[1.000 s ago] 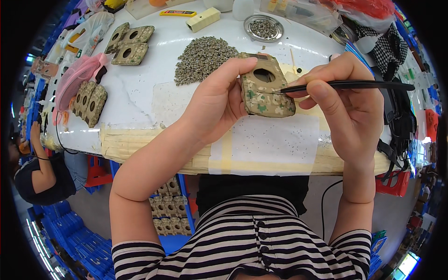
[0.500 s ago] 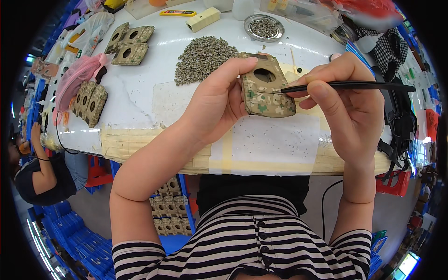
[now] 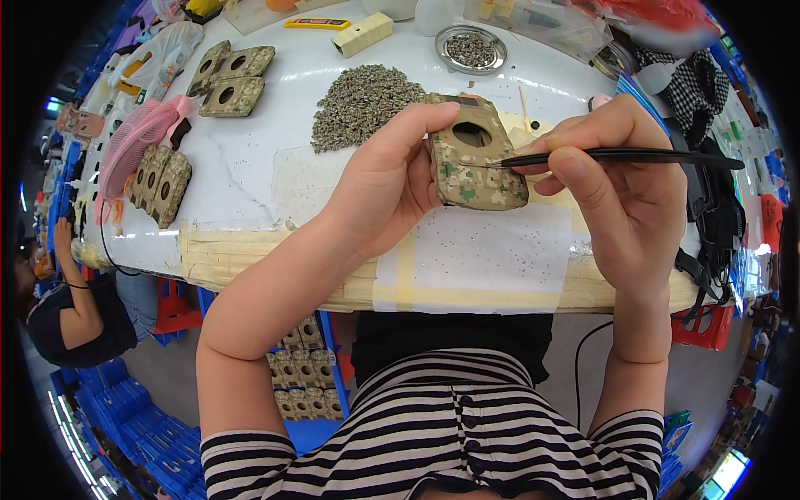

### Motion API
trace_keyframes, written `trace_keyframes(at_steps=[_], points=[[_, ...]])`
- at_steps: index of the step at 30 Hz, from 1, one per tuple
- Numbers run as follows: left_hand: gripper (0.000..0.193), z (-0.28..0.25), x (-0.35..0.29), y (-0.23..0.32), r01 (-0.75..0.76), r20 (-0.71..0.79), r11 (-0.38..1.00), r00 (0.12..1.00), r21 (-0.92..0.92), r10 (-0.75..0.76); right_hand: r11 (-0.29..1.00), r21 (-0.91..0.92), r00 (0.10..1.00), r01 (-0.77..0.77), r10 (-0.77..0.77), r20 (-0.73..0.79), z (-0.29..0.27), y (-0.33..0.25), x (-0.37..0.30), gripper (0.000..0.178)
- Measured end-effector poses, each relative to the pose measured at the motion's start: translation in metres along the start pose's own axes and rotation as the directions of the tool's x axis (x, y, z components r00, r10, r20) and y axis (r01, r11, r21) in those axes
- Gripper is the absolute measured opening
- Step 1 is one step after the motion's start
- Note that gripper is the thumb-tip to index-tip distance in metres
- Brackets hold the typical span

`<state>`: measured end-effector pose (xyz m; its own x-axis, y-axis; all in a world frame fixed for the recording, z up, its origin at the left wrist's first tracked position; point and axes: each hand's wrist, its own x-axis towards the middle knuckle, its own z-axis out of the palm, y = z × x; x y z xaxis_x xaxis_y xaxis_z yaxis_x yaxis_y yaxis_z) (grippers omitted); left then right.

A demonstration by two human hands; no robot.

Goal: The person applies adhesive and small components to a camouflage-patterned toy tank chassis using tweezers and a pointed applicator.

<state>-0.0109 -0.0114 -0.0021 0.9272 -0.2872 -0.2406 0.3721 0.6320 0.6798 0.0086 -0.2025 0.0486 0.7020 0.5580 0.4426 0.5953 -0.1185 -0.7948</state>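
Note:
My left hand (image 3: 392,179) grips a camouflage-patterned casing (image 3: 483,183) by its left side, thumb on the top edge. The casing is tan with green and brown blocks and has a large oval hole. Pinched in my right hand (image 3: 621,192) is a pair of black tweezers (image 3: 642,156), pointing left. Their thin tip meets the casing's face just below the hole; whether it holds anything tiny I cannot make out. Under both hands lies a white sheet (image 3: 475,287) sprinkled with small specks.
A heap of small greyish-brown pieces (image 3: 362,104) lies beyond my left hand, and a round metal dish (image 3: 498,60) holds more. Similar casings (image 3: 237,79) sit at the far left, others (image 3: 162,183) by a pink mesh fan (image 3: 137,142). A person (image 3: 79,317) works at left.
Almost nothing differs. The tweezers' back end has dipped very slightly, with the tip still at the same spot on the casing.

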Motion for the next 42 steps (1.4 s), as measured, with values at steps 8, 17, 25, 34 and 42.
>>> trace_keyframes(at_steps=[8,17,25,34,42], points=[[0.031,-0.0029,0.0002,-0.0008,-0.004,0.025,0.999,1.000,-0.036,0.005,1.000,-0.017,1.000,0.007,-0.007,0.006,-0.0012,0.0002,-0.0007,0.014],[0.031,-0.0014,-0.0001,-0.0002,0.001,0.005,1.000,1.000,-0.023,-0.001,1.000,-0.022,1.000,0.012,-0.011,0.012,-0.0020,0.0012,-0.0014,0.013],[0.031,-0.0016,0.0002,-0.0005,0.000,0.003,1.000,1.000,-0.021,0.000,1.000,-0.027,1.000,0.006,-0.006,-0.005,-0.0005,-0.0007,-0.0016,0.013],[0.030,-0.0013,0.0003,0.0004,0.004,0.002,1.000,1.000,-0.028,-0.004,0.997,-0.048,0.998,0.057,-0.057,-0.002,-0.0015,0.0003,-0.0015,0.013],[0.040,-0.0021,-0.0010,0.0019,-0.042,0.026,0.999,0.999,0.018,0.042,0.982,-0.107,0.987,0.158,-0.155,0.033,-0.0077,-0.0047,0.0025,0.015]])
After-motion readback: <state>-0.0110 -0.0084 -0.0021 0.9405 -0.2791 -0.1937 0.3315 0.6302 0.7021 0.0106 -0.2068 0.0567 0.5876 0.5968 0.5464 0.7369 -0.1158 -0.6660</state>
